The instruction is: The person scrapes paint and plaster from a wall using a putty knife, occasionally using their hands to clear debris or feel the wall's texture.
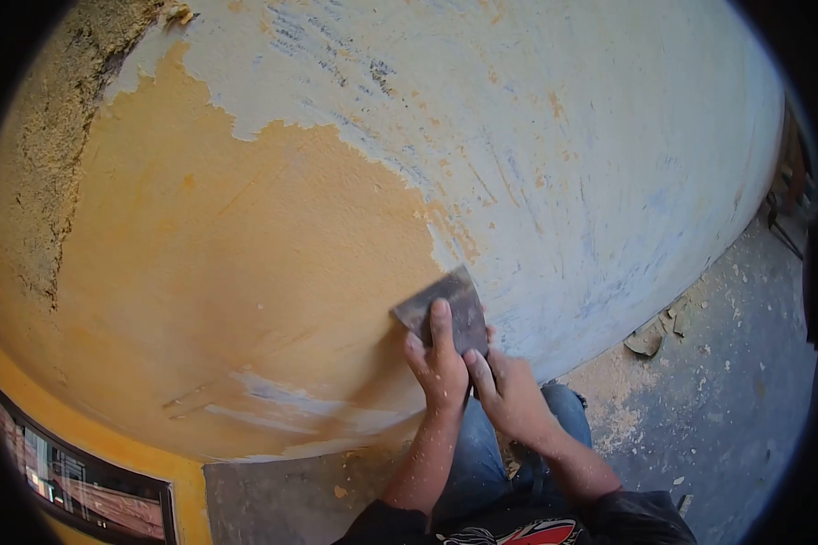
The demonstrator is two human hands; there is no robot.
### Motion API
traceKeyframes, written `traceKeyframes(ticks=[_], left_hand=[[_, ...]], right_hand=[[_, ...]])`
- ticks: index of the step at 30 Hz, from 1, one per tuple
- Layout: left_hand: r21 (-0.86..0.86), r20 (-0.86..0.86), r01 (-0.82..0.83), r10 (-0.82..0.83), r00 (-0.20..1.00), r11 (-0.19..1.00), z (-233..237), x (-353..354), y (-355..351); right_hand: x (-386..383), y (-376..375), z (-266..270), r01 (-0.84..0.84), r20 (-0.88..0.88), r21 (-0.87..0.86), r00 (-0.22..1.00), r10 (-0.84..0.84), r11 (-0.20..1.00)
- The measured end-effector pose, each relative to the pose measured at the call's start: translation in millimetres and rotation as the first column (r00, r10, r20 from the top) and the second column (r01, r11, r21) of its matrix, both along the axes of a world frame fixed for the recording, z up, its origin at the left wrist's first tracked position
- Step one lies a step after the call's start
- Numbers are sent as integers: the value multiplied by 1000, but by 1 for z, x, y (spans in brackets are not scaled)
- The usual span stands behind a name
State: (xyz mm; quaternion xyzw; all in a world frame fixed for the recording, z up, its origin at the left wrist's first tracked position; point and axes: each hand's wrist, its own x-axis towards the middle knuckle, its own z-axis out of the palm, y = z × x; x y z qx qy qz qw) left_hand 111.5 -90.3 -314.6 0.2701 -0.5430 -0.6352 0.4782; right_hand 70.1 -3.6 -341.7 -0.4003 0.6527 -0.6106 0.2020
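Observation:
A wide, flat metal scraper (464,304) lies with its blade edge on or very near the wall, tilted, where yellow-orange paint (218,263) meets a whitish bared area (609,136). My left hand (440,372) grips the blade from the side, its thumb pressed flat on the upper face. Lower down, my right hand (515,400) is closed around the scraper's lower end, its thumb beside my left hand. Most of the handle is hidden by my hands. Pale dust specks cover both forearms.
Rough, crumbly wall (41,173) shows at the upper left. Below left is a dark-framed window (86,481) in a yellow surround. Paint chips and dust litter the grey floor (736,363), with a larger curled flake (645,341) near the wall's base.

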Motion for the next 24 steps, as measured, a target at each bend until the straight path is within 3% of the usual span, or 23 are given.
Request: traceKeyframes(ticks=[3,8,9,11,14,18,24], left_hand=[[-20,-28,-13,13,1000,1000,13,-3,0],[-2,-6,5,-5,1000,1000,-16,1,5],[2,-17,17,-17,1000,1000,-2,-2,4],[-47,-16,6,-7,1000,999,27,-10,3],[-46,-30,83,-84,996,995,31,-8,2],[-33,2,-19,19,1000,999,-5,-11,13],[-77,-42,34,-37,998,996,21,-15,9]], right_hand=[[0,3,7,-15,-23,-18,1000,15,1000],[8,13,-6,13,21,-3,1000,-13,1000],[5,7,-6,35,-68,-25,997,-37,999],[-7,2,21,4,-10,-22,1000,-4,1000],[-8,8,30,-23,43,4,999,22,1000],[-2,15,-6,8,12,16,1000,-9,1000],[-11,11,19,-12,-13,-1,1000,12,1000]])
